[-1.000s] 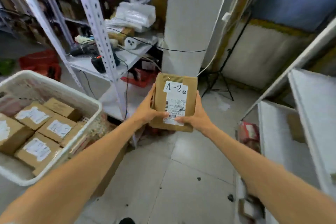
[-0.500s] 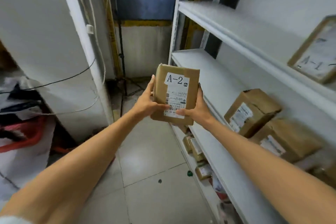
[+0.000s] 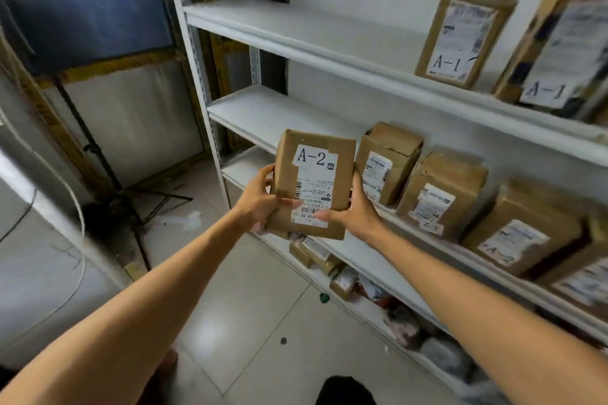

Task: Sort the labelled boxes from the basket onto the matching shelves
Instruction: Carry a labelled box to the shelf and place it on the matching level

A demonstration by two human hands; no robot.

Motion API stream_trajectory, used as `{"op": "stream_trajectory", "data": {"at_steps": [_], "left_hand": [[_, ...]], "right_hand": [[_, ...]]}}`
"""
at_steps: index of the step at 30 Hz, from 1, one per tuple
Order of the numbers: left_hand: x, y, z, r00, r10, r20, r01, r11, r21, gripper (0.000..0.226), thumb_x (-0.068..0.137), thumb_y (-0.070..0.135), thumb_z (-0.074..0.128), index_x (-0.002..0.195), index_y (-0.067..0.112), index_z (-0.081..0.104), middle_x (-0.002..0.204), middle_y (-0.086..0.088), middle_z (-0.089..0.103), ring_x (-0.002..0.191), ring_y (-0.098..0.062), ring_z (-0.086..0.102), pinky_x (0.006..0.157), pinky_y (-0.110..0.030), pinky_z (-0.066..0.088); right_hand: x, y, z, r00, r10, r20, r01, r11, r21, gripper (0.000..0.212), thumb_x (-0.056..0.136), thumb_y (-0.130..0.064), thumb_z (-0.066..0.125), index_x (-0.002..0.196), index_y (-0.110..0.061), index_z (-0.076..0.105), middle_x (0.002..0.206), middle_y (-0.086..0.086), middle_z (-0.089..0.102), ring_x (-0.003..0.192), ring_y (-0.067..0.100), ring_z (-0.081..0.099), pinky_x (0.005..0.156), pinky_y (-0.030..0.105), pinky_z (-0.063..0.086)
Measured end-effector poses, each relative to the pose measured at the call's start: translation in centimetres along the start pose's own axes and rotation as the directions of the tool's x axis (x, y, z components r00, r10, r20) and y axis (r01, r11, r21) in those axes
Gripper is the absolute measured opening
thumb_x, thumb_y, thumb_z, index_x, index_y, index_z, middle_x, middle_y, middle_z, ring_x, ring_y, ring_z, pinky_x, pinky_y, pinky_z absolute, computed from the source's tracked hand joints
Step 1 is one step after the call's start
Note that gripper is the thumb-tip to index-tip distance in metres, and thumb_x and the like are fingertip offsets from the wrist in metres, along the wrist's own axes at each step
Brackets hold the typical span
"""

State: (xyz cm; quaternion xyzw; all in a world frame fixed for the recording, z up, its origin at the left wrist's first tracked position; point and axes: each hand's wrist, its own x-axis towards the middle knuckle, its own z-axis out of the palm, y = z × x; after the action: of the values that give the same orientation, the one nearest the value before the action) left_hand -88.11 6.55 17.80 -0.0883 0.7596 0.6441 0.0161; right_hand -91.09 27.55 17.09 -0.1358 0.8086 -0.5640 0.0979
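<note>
Plainly, our left hand (image 3: 260, 204) and right hand (image 3: 357, 215) each curled round a side of the A-2 box (image 3: 312, 174), thumbs on its front, holding it upright so the label faced us. It hung in the air just before the middle shelf (image 3: 263, 112), where other A-2 boxes (image 3: 513, 233) stood, which we judged its match; A-1 boxes (image 3: 460, 39) sat higher up.

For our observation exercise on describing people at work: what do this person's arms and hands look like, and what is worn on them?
The left arm and right arm are bare as far as the frame shows; no sleeve comes into view. The left hand and right hand wear no gloves, and no watch, ring or wristband shows on either.
</note>
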Motion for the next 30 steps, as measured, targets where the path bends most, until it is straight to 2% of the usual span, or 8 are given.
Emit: {"op": "stream_trajectory", "data": {"at_steps": [2, 9, 16, 18, 21, 25, 27, 30], "left_hand": [[0.8, -0.4, 0.2, 0.999, -0.033, 0.029, 0.034, 0.999, -0.04, 0.083, 0.075, 0.011, 0.078, 0.144, 0.023, 0.035, 0.128, -0.005, 0.054, 0.115, -0.028, 0.057, 0.091, -0.05, 0.053], [7.4, -0.5, -0.7, 0.998, -0.046, 0.047, 0.05, 0.995, -0.085, 0.077, 0.076, 0.012, 0.078, 0.141, 0.024, 0.038, 0.137, -0.005, 0.051, 0.119, -0.029, 0.055, 0.086, -0.047, 0.056], [15.6, 0.0, -2.1, 0.992, -0.101, 0.073, 0.102, 0.995, -0.011, 0.077, 0.073, 0.006, 0.078, 0.139, 0.015, 0.039, 0.136, -0.012, 0.049, 0.119, -0.033, 0.054, 0.095, -0.055, 0.05], [17.5, 0.0, -2.5, 0.99, -0.113, 0.084, 0.113, 0.994, 0.005, 0.079, 0.072, 0.005, 0.079, 0.139, 0.014, 0.038, 0.136, -0.013, 0.05, 0.12, -0.033, 0.054, 0.097, -0.057, 0.048], [20.6, 0.1, -2.7, 0.988, -0.089, 0.129, 0.088, 0.996, 0.01, 0.092, 0.076, -0.004, 0.072, 0.15, 0.022, 0.023, 0.129, -0.004, 0.052, 0.118, -0.026, 0.054, 0.099, -0.052, 0.046], [24.3, -0.4, -2.8, 0.97, -0.053, 0.238, 0.04, 0.998, 0.056, 0.099, 0.079, -0.016, 0.062, 0.148, 0.036, 0.014, 0.106, 0.008, 0.052, 0.093, -0.011, 0.056, 0.064, -0.024, 0.057], [26.5, -1.1, -3.0, 0.964, -0.064, 0.256, 0.056, 0.998, 0.04, 0.098, 0.077, -0.016, 0.064, 0.142, 0.042, 0.019, 0.109, 0.001, 0.054, 0.1, -0.019, 0.058, 0.057, -0.022, 0.056], [29.6, -0.9, -3.4, 0.952, -0.058, 0.301, 0.058, 0.998, 0.011, 0.101, 0.07, -0.008, 0.073, 0.141, 0.043, 0.022, 0.123, -0.007, 0.049, 0.118, -0.031, 0.052, 0.07, -0.033, 0.059]], "right_hand": [[0.0, 0.5, -0.2, 0.999, 0.031, -0.015, -0.031, 0.999, 0.007, 0.114, 0.067, 0.0, 0.084, 0.151, -0.02, 0.01, 0.131, -0.004, 0.051, 0.119, 0.009, 0.047, 0.1, 0.032, 0.046], [6.1, 1.0, -0.7, 0.994, 0.081, -0.072, -0.085, 0.995, -0.044, 0.111, 0.063, -0.003, 0.087, 0.147, -0.017, 0.016, 0.128, -0.004, 0.05, 0.123, 0.015, 0.048, 0.093, 0.026, 0.042], [14.1, 2.4, -0.3, 0.985, 0.147, -0.088, -0.15, 0.988, -0.025, 0.119, 0.065, -0.006, 0.087, 0.153, -0.019, 0.007, 0.143, 0.002, 0.044, 0.129, 0.015, 0.041, 0.104, 0.038, 0.039], [16.1, 2.8, -0.3, 0.98, 0.174, -0.099, -0.177, 0.984, -0.015, 0.114, 0.066, -0.006, 0.086, 0.152, -0.019, 0.012, 0.141, 0.003, 0.045, 0.127, 0.016, 0.043, 0.098, 0.031, 0.045], [19.1, 3.0, -0.4, 0.969, 0.191, -0.155, -0.198, 0.98, -0.031, 0.083, 0.077, -0.003, 0.077, 0.144, -0.016, 0.029, 0.135, 0.008, 0.047, 0.112, 0.013, 0.048, 0.069, 0.01, 0.046], [22.2, 3.6, 0.0, 0.932, 0.258, -0.256, -0.269, 0.963, -0.008, 0.069, 0.079, -0.002, 0.075, 0.138, -0.012, 0.04, 0.129, 0.012, 0.049, 0.103, 0.014, 0.05, 0.06, 0.007, 0.039], [23.3, 3.2, 0.4, 0.915, 0.287, -0.283, -0.299, 0.954, 0.003, 0.063, 0.078, -0.002, 0.075, 0.133, -0.012, 0.045, 0.122, 0.008, 0.055, 0.092, 0.007, 0.051, 0.055, 0.007, 0.039], [25.0, 2.6, 0.7, 0.877, 0.302, -0.372, -0.313, 0.949, 0.032, 0.065, 0.078, -0.001, 0.075, 0.135, -0.012, 0.045, 0.112, -0.002, 0.053, 0.091, 0.005, 0.05, 0.057, 0.006, 0.038]]}}
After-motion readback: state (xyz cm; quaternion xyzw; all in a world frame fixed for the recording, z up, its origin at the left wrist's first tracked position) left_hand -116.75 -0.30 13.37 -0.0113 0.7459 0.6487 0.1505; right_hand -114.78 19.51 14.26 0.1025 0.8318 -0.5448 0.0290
